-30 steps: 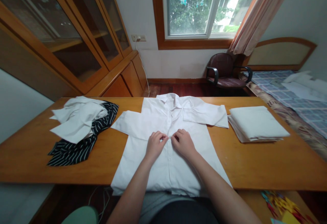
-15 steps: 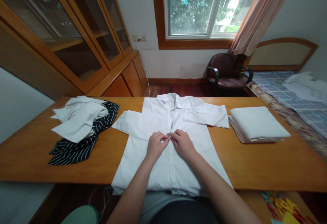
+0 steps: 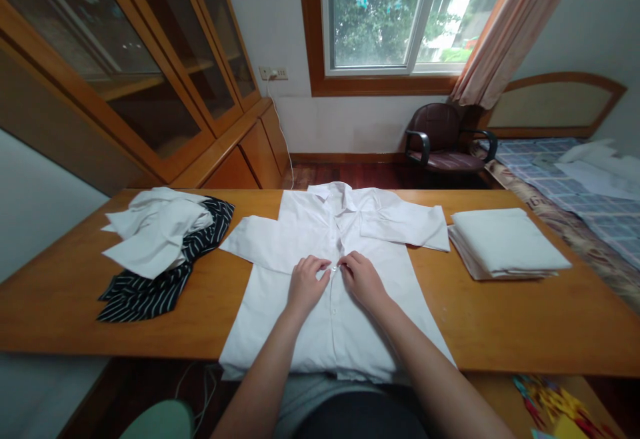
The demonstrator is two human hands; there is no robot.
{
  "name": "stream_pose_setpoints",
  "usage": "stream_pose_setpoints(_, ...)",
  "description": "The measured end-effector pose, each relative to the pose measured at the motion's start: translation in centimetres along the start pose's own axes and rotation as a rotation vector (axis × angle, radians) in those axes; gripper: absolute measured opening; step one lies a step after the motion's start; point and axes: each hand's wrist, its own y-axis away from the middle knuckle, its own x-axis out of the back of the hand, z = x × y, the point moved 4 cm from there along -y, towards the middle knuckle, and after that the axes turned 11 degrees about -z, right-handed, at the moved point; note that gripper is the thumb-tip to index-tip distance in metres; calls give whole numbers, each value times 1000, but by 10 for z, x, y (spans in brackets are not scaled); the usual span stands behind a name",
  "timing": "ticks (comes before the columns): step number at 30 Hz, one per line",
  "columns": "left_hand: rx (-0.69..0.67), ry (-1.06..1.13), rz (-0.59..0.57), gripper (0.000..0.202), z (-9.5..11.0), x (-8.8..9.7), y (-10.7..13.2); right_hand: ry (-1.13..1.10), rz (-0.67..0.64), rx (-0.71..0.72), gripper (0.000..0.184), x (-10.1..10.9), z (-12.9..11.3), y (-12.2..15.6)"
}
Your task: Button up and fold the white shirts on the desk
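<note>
Left hand (image 3: 311, 284) and right hand (image 3: 364, 280) pinch a white shirt (image 3: 331, 332) at its front.

Thumbs and fingertips close on the cloth either side of a button (image 3: 334, 268); the shirt lies front-up on a wooden table (image 3: 520, 332), between rumpled white cloth (image 3: 155, 222) over black striped cloth (image 3: 150, 297) and a folded white stack (image 3: 505, 242).

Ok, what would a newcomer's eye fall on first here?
The white shirt, spread mid-table, with the left hand and right hand meeting at its front. Next, the striped black cloth under crumpled white cloth at the table's left, then the folded white stack at its right.
</note>
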Motion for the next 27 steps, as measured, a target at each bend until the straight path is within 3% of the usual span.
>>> stream_pose_setpoints(6, 10, -6, -13, 15, 2, 1, 0, -11, -16, 2, 16, 5, 2, 2)
stream_pose_setpoints(17, 33, -59, -23, 14, 0, -3, 0, 50, -83, 45, 23, 33, 24, 27)
stream_pose_setpoints(23, 33, -63, -26, 14, 1, -3, 0, 204, -153, 58, 40, 26, 13, 29)
stream_pose_setpoints(27, 33, -65, -26, 14, 2, -2, 0, 274, -191, 72, 30, 17, 5, 20)
